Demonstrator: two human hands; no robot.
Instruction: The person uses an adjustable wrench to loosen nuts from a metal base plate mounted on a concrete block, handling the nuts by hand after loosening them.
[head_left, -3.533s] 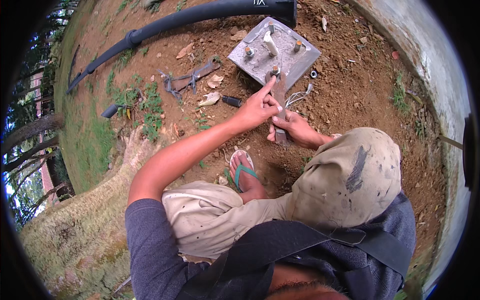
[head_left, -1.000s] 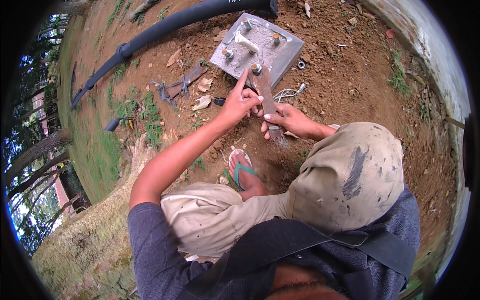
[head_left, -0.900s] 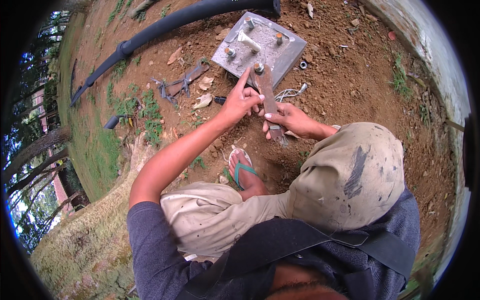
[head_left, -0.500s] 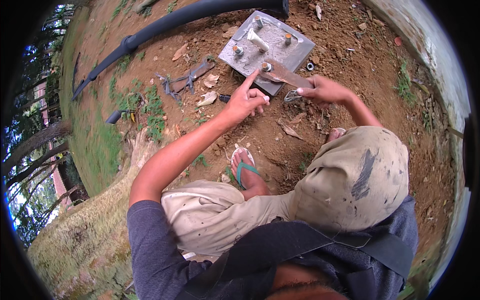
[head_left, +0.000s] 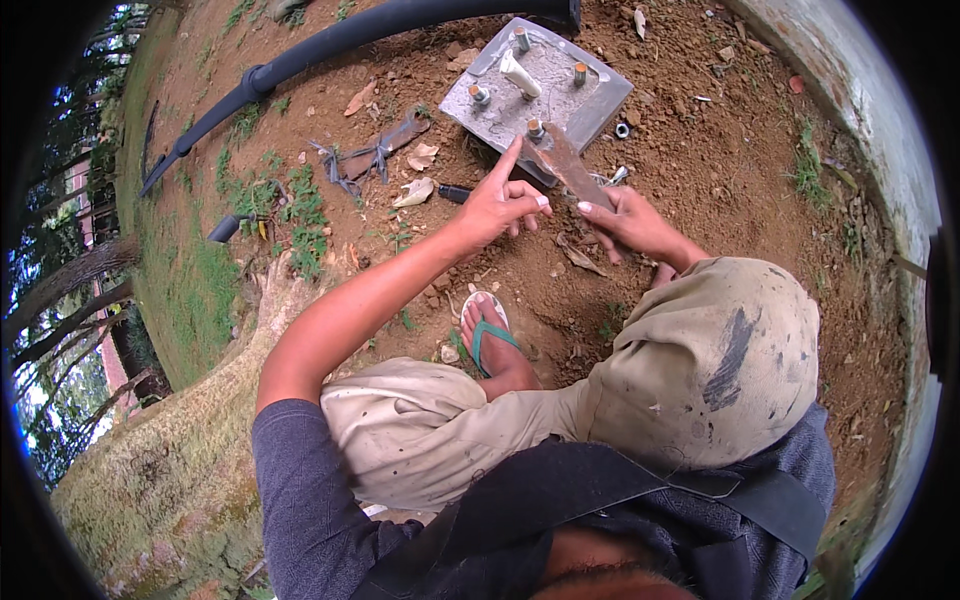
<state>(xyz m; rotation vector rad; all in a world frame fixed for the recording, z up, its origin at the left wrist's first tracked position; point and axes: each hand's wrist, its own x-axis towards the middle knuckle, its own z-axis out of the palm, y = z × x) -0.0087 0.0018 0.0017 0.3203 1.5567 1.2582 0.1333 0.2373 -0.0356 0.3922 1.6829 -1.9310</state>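
My right hand (head_left: 630, 222) is closed round the near end of a flat rusty metal bar (head_left: 570, 168). The bar's far end lies against the nut and bolt (head_left: 536, 130) at the near corner of a square metal plate (head_left: 612, 90); whether it grips the nut, I cannot tell. My left hand (head_left: 497, 208) has its index finger stretched to the bar's tip beside that bolt, the other fingers loosely bent. Three more bolts, one of them a rusty bolt (head_left: 580, 73), and a white pipe stub (head_left: 518, 74) rise from the plate's grey mortar surface. A shiny metal piece (head_left: 615, 177) shows by the bar, partly hidden.
A loose nut (head_left: 622, 131) lies on the soil right of the plate. A thick black pipe (head_left: 380, 32) crosses behind. Left are a tied strip (head_left: 385, 150), a black-handled item (head_left: 455, 193) and dry leaves. A concrete wall edge (head_left: 850, 95) runs along the right, a tree root (head_left: 230, 420) lower left.
The bar has swung round the bolt, its held end coming nearer to me and to the left with my right hand. My left index finger stays by the bolt.
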